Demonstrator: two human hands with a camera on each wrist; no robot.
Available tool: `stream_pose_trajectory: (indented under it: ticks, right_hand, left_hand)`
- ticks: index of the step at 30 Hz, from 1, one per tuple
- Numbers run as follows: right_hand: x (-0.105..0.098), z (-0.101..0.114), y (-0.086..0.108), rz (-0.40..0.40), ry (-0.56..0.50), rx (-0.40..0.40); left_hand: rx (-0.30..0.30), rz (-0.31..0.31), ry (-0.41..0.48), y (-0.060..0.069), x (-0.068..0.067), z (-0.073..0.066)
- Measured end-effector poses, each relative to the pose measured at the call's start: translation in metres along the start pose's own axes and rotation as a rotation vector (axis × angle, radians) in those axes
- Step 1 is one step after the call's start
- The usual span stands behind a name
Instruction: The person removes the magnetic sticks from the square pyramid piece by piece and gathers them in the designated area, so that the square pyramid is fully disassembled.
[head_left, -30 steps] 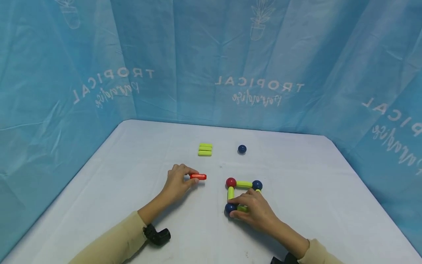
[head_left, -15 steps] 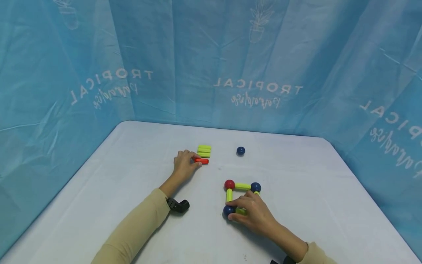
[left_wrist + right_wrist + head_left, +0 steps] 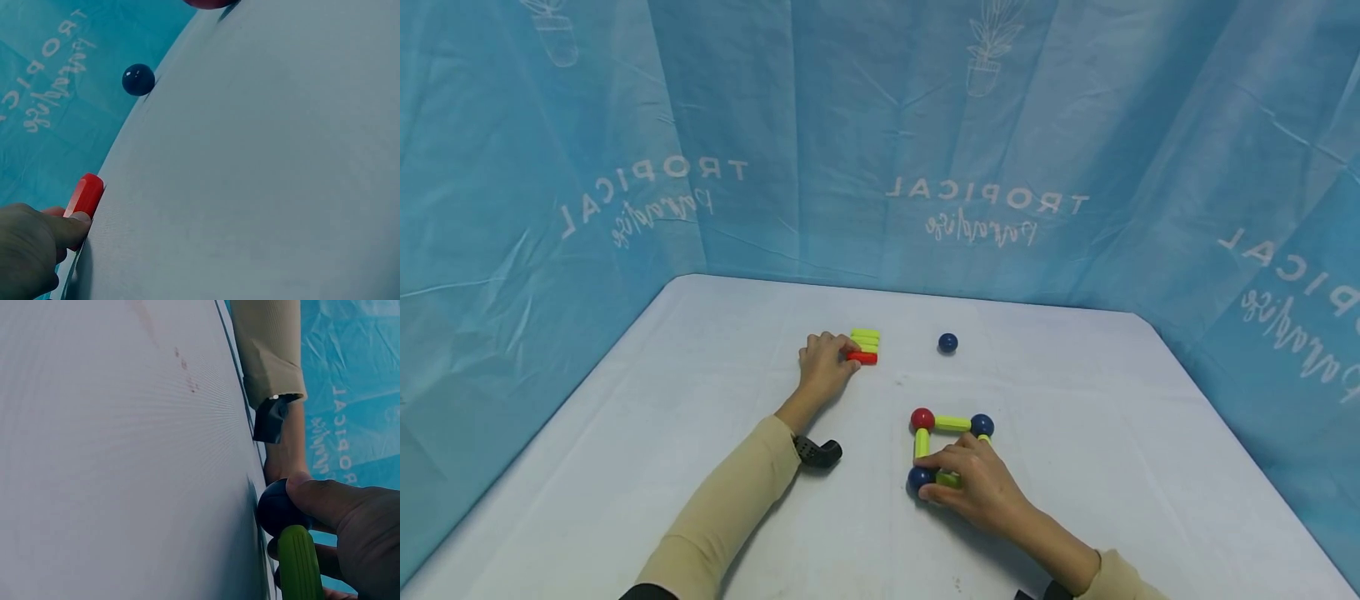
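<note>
My left hand (image 3: 826,365) pinches a red stick (image 3: 862,358) between thumb and fingers. The stick lies along the near side of several yellow-green sticks (image 3: 866,334) placed in a row. My right hand (image 3: 981,483) grips a dark blue ball (image 3: 279,506) at the near left corner of a square frame. A green stick (image 3: 299,562) joins that ball in the right wrist view. The frame also has a red ball (image 3: 922,419), another dark blue ball (image 3: 982,426) and yellow-green sticks (image 3: 952,423) between them. Its near right corner is hidden behind my right hand.
A loose dark blue ball (image 3: 948,343) sits at the back of the white table (image 3: 760,333), right of the stick row. Blue printed curtain (image 3: 865,150) hangs behind the table and at both sides.
My left hand has carried the red stick away from me, up to the yellow-green row. My right hand has stayed on the frame's corner ball.
</note>
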State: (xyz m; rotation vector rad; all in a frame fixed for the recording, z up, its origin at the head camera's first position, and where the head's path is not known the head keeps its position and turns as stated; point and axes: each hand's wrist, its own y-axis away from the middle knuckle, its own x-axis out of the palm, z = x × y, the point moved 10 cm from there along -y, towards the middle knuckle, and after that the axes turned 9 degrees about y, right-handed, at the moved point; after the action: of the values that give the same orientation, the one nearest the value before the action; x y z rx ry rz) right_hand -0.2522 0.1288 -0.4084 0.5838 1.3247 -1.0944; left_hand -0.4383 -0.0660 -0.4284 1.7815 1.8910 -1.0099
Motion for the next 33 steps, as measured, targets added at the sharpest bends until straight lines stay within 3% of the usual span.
stream_pose_trajectory:
  ticks: [15, 23, 33]
  right_hand:
    - [-0.006, 0.004, 0.003, -0.037, 0.025, -0.029]
    - [-0.022, -0.012, 0.015, -0.097, 0.093, -0.008]
    - [-0.013, -0.023, 0.019, -0.056, 0.044, 0.008]
  left_hand:
    - [-0.016, -0.024, -0.01, -0.008, 0.0, 0.004]
    - [-0.021, -0.025, -0.009, -0.009, 0.0, 0.002]
    - [-0.026, -0.033, 0.021, -0.005, -0.001, 0.004]
